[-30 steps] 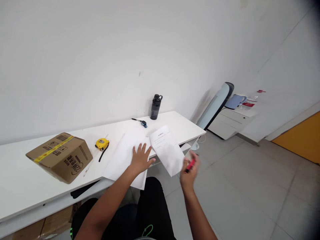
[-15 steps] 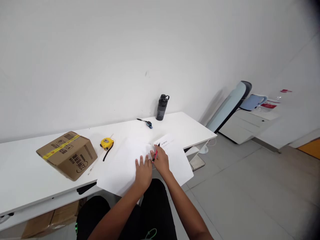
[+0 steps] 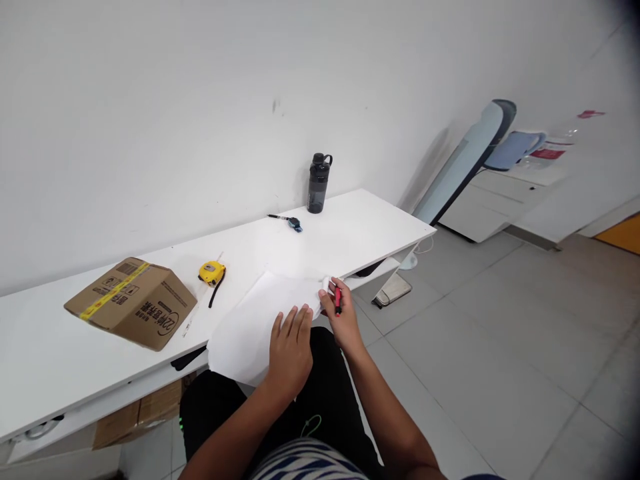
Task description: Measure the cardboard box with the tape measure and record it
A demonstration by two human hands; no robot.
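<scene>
The white paper point(image 3: 250, 313) is lying partly on the white desk point(image 3: 360, 223), and its near part is poking out past the front edge by the black trousers point(image 3: 333, 393). The left hand point(image 3: 291, 347) is resting on the right part of the paper, with its fingers straight, close together and not wrapping around anything; its thumb is hiding. The right hand point(image 3: 344, 317) is staying busy at the paper's right edge: its fingers are bending in around a red pen point(image 3: 338, 301) and seem to be pinching a curled bit of the paper too. So the step looks like handling that right edge, not writing. The next move seems to be calling for a steady left hand and a soft pinch, so the paper isn't creasing or sliding off. As for room, a brown box point(image 3: 130, 303) is sitting well left of the paper, and a yellow tape measure point(image 3: 212, 272) is lying nearer, just behind its left side. Straight behind the paper, a black pen point(image 3: 277, 217) is lying, and a dark bottle point(image 3: 318, 183) is standing behind its right side. Right of the paper, the desk is ending and the gray floor point(image 3: 480, 347) is spreading out, so the right arm is probably getting more room there.
</scene>
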